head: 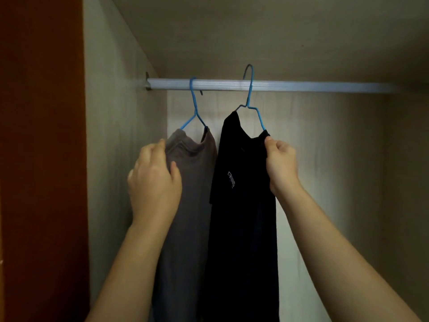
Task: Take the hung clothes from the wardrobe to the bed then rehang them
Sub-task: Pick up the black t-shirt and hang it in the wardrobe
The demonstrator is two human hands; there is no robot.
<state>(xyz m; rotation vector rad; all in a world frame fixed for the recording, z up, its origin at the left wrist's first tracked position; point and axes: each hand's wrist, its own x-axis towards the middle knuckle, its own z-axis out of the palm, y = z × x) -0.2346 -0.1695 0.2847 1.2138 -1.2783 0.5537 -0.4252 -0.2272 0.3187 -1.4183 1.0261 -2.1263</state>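
— What's nearest?
— Two bare forearms reaching up. The left hand [154,180] has its fingers curled over the shoulder of a grey shirt [188,205], with the thumb on the front of the cloth. The right hand [281,163] is a tight fist gripping the shoulder of a black shirt [241,217], just below the end of its hanger.

— And the shirts themselves?
— Side by side and touching, grey on the left, black on the right, both inside the wardrobe.

— Hung properly?
— The grey shirt's blue hanger [193,108] is hooked over the rail [301,86]. The black shirt's blue hanger [249,94] tilts, and its hook stands above the rail; whether it rests on the rail, I can't tell.

— Behind all that?
— The pale back panel [325,159], a pale side wall [111,112], and a brown board [41,135] at far left.
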